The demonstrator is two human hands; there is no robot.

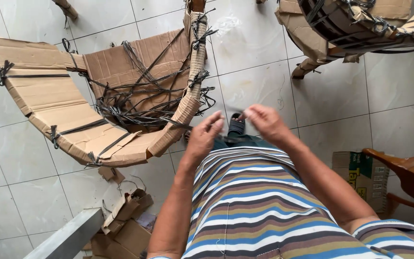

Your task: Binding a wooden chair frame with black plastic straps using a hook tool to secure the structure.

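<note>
A thin dark strap (pixel 233 111) is pinched taut between the left hand (pixel 202 136) and right hand (pixel 264 122), both grips closed; beside them stands the cardboard-wrapped chair (pixel 97 96), seemingly mid-unwrapping.

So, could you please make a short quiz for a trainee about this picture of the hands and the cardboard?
1. True or false: the left hand and the right hand are raised close together in front of the striped shirt.
2. What binds the curved cardboard wrapping on the tiled floor?
A. Black straps
B. Red tape
C. White rope
3. Fill in: cardboard scraps lie on the floor on the person's ____ side.

Key:
1. True. Whether the fingers pinch something cannot be told.
2. A. Black straps cross the wrapping.
3. Left.
</note>
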